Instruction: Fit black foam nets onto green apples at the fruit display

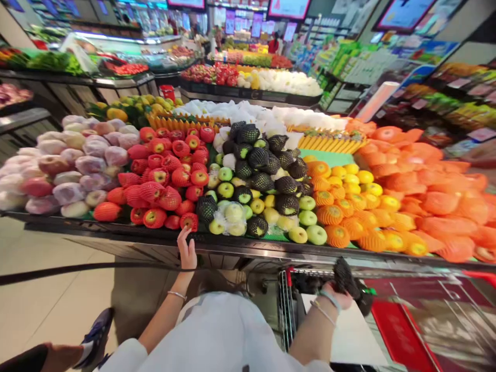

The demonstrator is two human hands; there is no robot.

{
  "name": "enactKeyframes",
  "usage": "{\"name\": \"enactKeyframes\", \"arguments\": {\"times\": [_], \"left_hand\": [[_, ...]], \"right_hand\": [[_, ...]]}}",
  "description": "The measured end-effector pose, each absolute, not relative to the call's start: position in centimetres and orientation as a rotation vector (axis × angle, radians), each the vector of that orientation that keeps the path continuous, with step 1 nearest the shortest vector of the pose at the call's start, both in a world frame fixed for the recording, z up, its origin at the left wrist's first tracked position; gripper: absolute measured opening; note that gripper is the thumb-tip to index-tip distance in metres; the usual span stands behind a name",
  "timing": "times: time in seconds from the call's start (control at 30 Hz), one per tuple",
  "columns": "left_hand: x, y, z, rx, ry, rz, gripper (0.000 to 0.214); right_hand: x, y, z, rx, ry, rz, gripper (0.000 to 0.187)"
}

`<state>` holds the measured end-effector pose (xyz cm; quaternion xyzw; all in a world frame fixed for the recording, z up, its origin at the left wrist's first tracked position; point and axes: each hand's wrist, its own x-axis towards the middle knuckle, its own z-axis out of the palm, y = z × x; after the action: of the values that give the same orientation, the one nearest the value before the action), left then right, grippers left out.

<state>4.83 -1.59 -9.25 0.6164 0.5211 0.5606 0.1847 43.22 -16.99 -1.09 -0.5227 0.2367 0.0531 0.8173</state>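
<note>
A: What does the left hand do here?

B: It reaches forward to the front edge of the fruit stand, fingers extended and held close together. The fingertips touch, or lie just short of, a red apple in a foam net at the front of the red apple pile; contact cannot be told for certain. The hand holds nothing.

A: And the right hand?

B: It is lower and well to the right, over the shopping cart. It is closed around a dark netted fruit, which rises above the fingers. Two bracelets sit on that wrist, one on the left wrist.

A: Where does the held fruit lie relative to the display?

B: Below the stand's front rail and apart from it. Fruits in the same dark net are heaped at the middle of the stand, mixed with green apples, between the red apples and the oranges in orange nets.

A: What flanks these?

B: Pale wrapped fruit at far left; orange-netted fruit at far right.
</note>
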Motion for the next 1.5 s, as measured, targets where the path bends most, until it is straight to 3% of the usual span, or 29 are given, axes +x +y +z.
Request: {"name": "enactKeyframes", "arguments": {"times": [0.07, 0.2, 0.33, 0.43, 0.6, 0.77, 0.97, 1.23, 1.5], "left_hand": [[4.3, -1.2, -7.9, 1.745, 1.355, 1.527, 0.03], [4.8, -1.1, -4.6, 1.655, 1.068, 1.314, 0.03], [6.0, -1.6, -2.1, 1.377, 0.714, 1.236, 0.054], [6.0, -1.7, -1.1, 1.311, 0.734, 1.241, 0.066], [4.1, -1.8, -0.2, 1.637, 1.275, 1.265, 0.034], [2.7, -2.8, 0.2, 2.216, 1.294, 1.19, 0.021], [2.2, -3.3, -0.6, 2.392, 1.57, 1.471, 0.01], [0.9, -2.6, 0.5, 2.309, 1.099, 1.125, 0.021], [1.2, -2.2, 1.7, 1.786, 1.251, 0.927, 0.032]], "right_hand": [[41.7, -15.3, -1.5, -1.092, 0.426, 0.064, 0.014], [34.3, -10.6, -1.2, -1.076, 0.095, 0.225, 0.028], [25.2, -7.4, -0.6, -1.126, -0.241, 0.444, 0.036], [21.3, -6.9, -0.7, -1.216, -0.637, 0.612, 0.033], [20.0, -6.9, -1.5, -1.21, -0.93, 0.981, 0.034], [20.5, -5.9, -1.8, -1.208, -0.825, 1.17, 0.029], [20.9, -5.9, -1.3, -1.295, -1.004, 0.983, 0.019], [21.1, -6.3, -3.3, -1.194, -1.031, 0.867, 0.026], [21.7, -5.6, 0.0, -1.2, -1.372, 0.988, 0.026]]}}
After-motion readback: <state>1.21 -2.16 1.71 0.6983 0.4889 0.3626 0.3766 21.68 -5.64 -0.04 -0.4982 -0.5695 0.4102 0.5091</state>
